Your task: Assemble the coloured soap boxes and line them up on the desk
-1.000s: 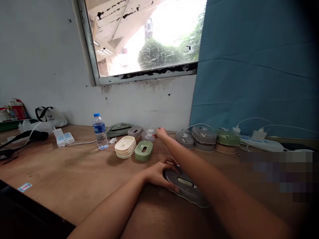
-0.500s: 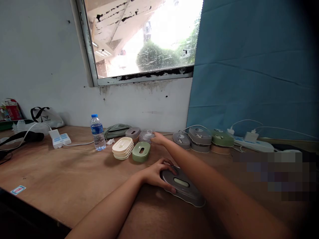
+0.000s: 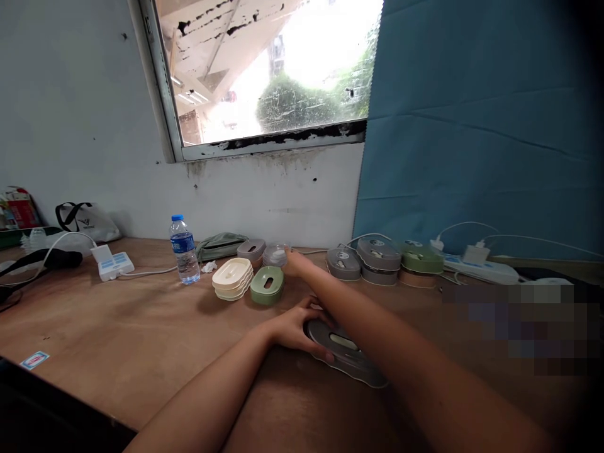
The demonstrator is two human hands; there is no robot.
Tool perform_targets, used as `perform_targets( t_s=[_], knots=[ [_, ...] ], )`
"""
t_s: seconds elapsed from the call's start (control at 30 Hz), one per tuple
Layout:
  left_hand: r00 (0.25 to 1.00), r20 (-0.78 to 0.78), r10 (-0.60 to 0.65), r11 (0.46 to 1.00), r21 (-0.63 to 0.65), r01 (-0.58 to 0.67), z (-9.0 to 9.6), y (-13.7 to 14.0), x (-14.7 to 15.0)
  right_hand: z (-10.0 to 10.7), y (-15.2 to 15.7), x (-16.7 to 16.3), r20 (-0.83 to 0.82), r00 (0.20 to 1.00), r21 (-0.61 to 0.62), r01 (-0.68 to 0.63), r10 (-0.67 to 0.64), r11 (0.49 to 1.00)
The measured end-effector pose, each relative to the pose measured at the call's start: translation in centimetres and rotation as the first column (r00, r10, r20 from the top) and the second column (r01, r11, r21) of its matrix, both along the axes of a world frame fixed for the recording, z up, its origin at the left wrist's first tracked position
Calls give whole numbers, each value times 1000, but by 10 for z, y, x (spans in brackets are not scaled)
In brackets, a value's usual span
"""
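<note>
Got left hand (image 3: 299, 328) clamped on left end of grey lidded container (image 3: 346, 358), lying on near part of worktop (image 3: 141, 327), partly hidden by right forearm (image 3: 401, 365). Got right hand (image 3: 297, 262) well apart from left, out at clear plastic item (image 3: 274, 255) near wall (image 3: 283, 217); too small to tell whether gripped. Also seeing green container (image 3: 267, 289) and stack of cream pieces (image 3: 232, 278) left of right hand, blue-capped bottle (image 3: 184, 251) further left, 2 stacked grey containers (image 3: 379, 257) off to the right.
</note>
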State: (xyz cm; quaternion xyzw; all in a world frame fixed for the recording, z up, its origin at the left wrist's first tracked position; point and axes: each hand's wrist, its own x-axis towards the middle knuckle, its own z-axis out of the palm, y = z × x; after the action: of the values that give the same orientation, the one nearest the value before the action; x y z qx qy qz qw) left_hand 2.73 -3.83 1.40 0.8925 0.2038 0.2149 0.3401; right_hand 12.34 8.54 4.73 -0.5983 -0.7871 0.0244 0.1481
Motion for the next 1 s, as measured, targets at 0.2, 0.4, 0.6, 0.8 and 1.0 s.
perform_targets(
  t_s=[0.2, 0.4, 0.6, 0.8, 1.0],
  knots=[
    [1000, -10, 5, 1000, 1, -5, 1, -1, 0, 2, -5, -2, 96, 995, 46, 37, -41, 998],
    [1000, -9, 7, 1000, 9, -7, 0, 0, 0, 6, -7, -2, 157, 987, 41, 13, -19, 999],
    [1000, -21, 12, 1000, -5, -13, 1, 0, 0, 1, -7, -5, 178, 984, 44, 21, -28, 999],
    [1000, 3, -2, 1000, 29, 2, -1, -1, 0, 10, -12, 3, 160, 987, 74, 1, -13, 997],
    [997, -70, 38, 999, 4, -38, -2, -4, -6, 22, -68, 33, 141, 982, 119, -146, 129, 982]
  ],
)
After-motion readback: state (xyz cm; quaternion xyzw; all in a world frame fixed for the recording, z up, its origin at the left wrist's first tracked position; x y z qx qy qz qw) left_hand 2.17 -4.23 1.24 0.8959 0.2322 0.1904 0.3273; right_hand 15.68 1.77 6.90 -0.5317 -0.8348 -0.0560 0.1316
